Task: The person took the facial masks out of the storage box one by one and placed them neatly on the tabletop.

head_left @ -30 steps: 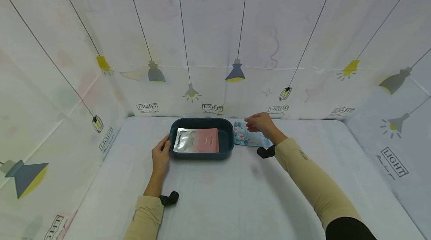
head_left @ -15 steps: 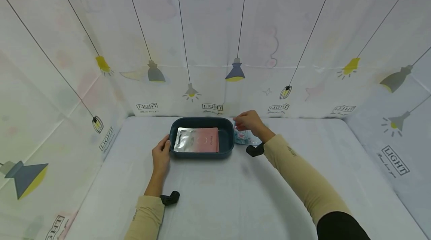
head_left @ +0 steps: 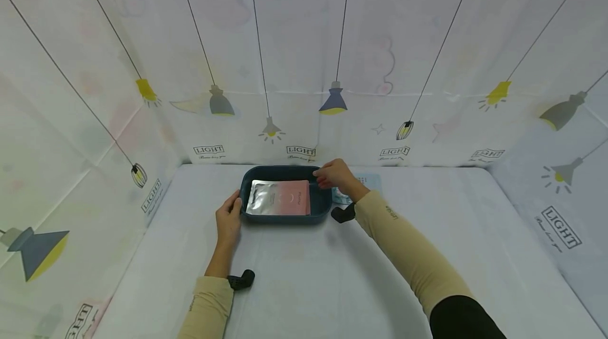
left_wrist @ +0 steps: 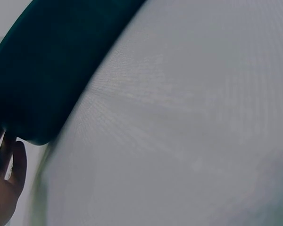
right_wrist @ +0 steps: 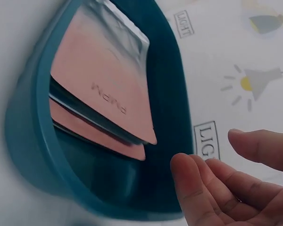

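Observation:
A dark teal rectangular basin [head_left: 285, 219] sits at the back of the table. In it lie silver-and-pink sachets [head_left: 280, 197], stacked; the right wrist view shows their pink ends fanned apart. My left hand [head_left: 228, 221] touches the basin's left end, its fingers against the outer wall in the left wrist view. Over the basin's right end is my right hand [head_left: 335, 176], thumb and fingertips apart with nothing between them in the right wrist view. A light blue sachet [head_left: 369, 181] lies flat just right of the basin, partly hidden by the right hand and wrist.
The white-covered table [head_left: 294, 281] runs back to a cloth wall [head_left: 294, 38] printed with lamps. Cloth also hangs at the left and right sides. Each wrist carries a small black camera mount [head_left: 241, 280].
My right hand has moved left, from above the light blue sachet to the basin's right end. The left hand, the basin and the pink sachets stay where they were.

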`<state>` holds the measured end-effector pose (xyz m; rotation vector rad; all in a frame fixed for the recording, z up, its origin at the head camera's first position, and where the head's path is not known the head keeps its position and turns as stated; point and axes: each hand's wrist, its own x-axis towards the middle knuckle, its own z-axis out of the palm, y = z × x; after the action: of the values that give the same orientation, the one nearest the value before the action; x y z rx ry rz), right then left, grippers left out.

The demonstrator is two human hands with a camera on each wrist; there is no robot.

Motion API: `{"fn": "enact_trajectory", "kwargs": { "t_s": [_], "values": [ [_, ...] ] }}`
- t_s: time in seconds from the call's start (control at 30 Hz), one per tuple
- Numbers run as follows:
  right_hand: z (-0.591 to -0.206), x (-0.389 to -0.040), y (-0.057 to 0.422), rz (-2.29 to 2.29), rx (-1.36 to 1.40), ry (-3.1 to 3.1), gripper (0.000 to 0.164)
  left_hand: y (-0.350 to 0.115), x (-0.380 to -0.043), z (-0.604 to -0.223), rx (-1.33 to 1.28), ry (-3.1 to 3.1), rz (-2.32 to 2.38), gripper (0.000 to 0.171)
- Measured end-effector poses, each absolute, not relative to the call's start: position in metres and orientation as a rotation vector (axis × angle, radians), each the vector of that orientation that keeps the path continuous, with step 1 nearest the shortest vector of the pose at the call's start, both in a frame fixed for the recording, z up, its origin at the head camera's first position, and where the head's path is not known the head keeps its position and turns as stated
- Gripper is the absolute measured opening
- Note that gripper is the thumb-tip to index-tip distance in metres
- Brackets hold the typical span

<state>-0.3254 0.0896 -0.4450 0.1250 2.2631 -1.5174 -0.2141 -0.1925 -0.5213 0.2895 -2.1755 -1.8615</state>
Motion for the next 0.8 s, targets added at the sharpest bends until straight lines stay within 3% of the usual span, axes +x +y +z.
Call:
{"fn": "enact_trajectory", "kwargs": {
  "t_s": [0.27,0.8],
  "values": [
    [-0.461,-0.322,0.068,-1.456,0.094,2.275,0.028,-0.198,-0.227,-0.55,0.297,-2.129,-1.845,0.039],
    [-0.476,-0.309,0.048,-1.162,0.096,2.412,0.019,-0.198,-0.224,-0.543,0.305,-2.131,-1.879,0.039]
  ]
}}
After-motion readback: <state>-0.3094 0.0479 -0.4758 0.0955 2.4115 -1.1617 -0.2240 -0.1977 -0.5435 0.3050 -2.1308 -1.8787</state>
